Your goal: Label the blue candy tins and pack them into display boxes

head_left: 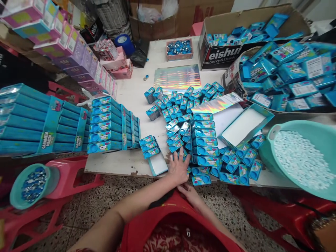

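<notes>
My left hand (179, 168) reaches over the table's front edge with its fingers spread, its fingertips touching small blue tins (175, 145) in the loose pile. Just below it, my right hand (191, 196) is at the edge, partly hidden; whether its fingers hold anything is not visible. Right of my left hand stands a column of blue tins (206, 141) in a row. To the left, a shallow blue tray (158, 165) with a white inside has several tins (150, 147) at its far end. An open blue box (246, 126) with a white bottom lies tilted on the right.
Stacked blue display boxes (110, 126) fill the left side. A turquoise basin (278, 161) of pale candies stands at the right edge. Behind are cartons (219, 57) of blue boxes, a holographic sheet (177, 77) and a pink box (168, 56) of small metallic pieces.
</notes>
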Demonstrator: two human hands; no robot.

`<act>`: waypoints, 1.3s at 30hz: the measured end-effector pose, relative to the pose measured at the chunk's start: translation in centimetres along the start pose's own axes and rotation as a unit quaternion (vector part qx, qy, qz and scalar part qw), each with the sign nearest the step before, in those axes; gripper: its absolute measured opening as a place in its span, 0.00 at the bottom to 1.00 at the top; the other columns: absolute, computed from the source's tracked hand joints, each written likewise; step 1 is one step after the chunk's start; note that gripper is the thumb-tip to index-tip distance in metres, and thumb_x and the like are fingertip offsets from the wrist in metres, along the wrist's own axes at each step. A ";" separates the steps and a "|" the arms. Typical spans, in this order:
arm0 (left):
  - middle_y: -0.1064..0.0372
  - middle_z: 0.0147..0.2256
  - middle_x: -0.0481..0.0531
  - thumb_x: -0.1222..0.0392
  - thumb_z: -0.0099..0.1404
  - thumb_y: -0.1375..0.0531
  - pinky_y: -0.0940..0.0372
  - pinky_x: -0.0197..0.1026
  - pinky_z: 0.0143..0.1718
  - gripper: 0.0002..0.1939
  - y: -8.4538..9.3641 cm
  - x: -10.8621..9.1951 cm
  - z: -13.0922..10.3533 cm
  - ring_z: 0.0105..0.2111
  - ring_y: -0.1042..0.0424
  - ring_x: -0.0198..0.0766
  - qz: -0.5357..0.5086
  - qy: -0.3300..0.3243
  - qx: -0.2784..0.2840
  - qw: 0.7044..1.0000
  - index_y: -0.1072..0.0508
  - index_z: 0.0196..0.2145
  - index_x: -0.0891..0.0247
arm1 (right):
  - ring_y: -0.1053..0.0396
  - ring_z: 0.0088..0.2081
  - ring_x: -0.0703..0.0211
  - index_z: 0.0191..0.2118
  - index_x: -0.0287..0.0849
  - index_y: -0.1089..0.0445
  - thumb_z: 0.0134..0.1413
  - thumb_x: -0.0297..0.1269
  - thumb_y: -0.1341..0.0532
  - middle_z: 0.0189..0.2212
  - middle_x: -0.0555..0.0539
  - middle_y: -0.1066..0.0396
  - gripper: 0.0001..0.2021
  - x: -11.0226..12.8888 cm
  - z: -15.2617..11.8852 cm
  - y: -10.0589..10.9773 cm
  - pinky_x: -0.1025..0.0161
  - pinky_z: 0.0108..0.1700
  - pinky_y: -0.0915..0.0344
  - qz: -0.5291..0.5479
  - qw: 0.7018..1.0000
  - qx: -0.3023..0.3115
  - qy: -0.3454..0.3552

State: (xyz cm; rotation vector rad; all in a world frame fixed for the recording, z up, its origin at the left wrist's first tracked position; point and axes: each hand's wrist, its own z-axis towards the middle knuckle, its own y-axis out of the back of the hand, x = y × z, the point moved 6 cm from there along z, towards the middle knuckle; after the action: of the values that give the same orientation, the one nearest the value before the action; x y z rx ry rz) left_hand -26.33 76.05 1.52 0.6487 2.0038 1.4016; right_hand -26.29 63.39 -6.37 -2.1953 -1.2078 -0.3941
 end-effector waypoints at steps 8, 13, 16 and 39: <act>0.58 0.63 0.63 0.55 0.50 0.37 0.47 0.62 0.52 0.41 5.8 1.7 -4.3 0.57 0.47 0.63 -0.074 -0.015 -0.028 0.997 0.45 0.61 0.52 | 0.32 0.50 0.37 0.39 0.40 0.26 0.28 0.60 0.31 0.42 0.40 0.24 0.32 0.9 0.1 -1.5 0.44 0.56 0.41 -0.130 0.991 0.036 0.018; 0.56 0.62 0.63 0.55 0.52 0.39 0.45 0.58 0.52 0.35 9.1 9.3 -11.7 0.54 0.45 0.58 -0.071 0.052 -0.072 0.994 0.40 0.59 0.55 | 0.30 0.48 0.43 0.43 0.43 0.26 0.37 0.56 0.32 0.44 0.42 0.26 0.28 2.7 -0.4 -4.7 0.47 0.55 0.39 -0.192 0.973 0.125 0.036; 0.54 0.62 0.63 0.57 0.52 0.40 0.46 0.60 0.53 0.35 8.0 15.0 -14.5 0.55 0.45 0.59 -0.018 0.066 -0.062 0.996 0.39 0.59 0.55 | 0.31 0.47 0.46 0.46 0.44 0.27 0.41 0.57 0.34 0.45 0.42 0.26 0.28 4.2 0.7 -8.2 0.49 0.54 0.39 -0.233 0.961 0.133 0.071; 0.57 0.65 0.69 0.45 0.53 0.39 0.59 0.62 0.61 0.48 0.5 24.2 -14.3 0.65 0.59 0.60 0.022 0.060 -0.074 0.995 0.53 0.66 0.64 | 0.60 0.67 0.54 0.65 0.41 0.56 0.50 0.66 0.51 0.67 0.42 0.57 0.44 3.3 11.9 -22.0 0.54 0.67 0.63 -0.253 0.942 0.067 0.212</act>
State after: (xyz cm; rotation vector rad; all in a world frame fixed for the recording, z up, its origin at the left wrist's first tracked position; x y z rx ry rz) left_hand -53.41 83.52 1.00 0.5566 1.9624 1.6324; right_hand -43.28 82.05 -6.02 -1.5513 -1.4807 -0.9130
